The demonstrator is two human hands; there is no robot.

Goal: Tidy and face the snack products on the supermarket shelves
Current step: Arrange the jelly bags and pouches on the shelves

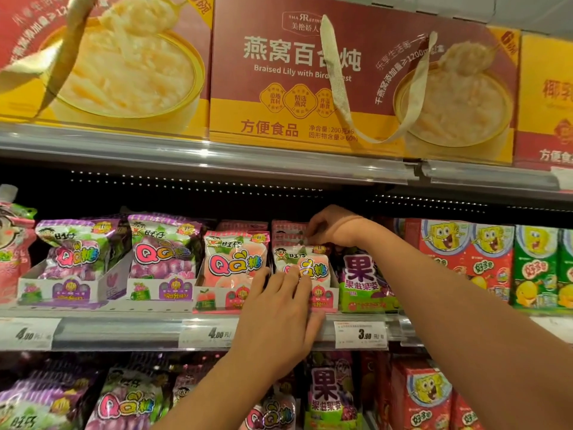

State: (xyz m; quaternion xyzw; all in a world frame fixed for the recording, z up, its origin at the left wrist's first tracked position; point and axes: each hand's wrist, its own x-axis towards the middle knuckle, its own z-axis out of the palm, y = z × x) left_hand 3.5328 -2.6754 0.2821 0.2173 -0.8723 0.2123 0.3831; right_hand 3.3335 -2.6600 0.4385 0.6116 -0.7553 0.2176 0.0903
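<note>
**Hands working the peach QQ candy row on the middle shelf**

Large glossy cardboard gift boxes [356, 79] are filling the top shelf, maroon over yellow, printed "Braised Lily with Bird's Nest" beside a bowl photo, with flat woven beige carry straps [336, 85] drooping across the front.

On the middle shelf, to the right, rectangular red and green cartons [483, 262] showing a yellow sponge cartoon are standing side by side. Just left of them a purple and green pouch [362, 280] is showing a big white character. To the left, shiny crinkled purple grape QQ bags [161, 246] are sitting upright in open-fronted white card trays.

The pink peach QQ bags [235, 259], soft glossy plastic with bubble "QQ" lettering, are sitting in the middle of this shelf in two trays. The right hand [335, 231] is reaching over the far bags of the right tray, fingers curled and pinching the top edge of a bag there. The left hand [279, 321] is lying flat with straight fingers pressing against the front peach bag [297, 259] and its tray front.

White price tags [361, 335] on the clear rail are reading 4.00 and 3.90.
</note>
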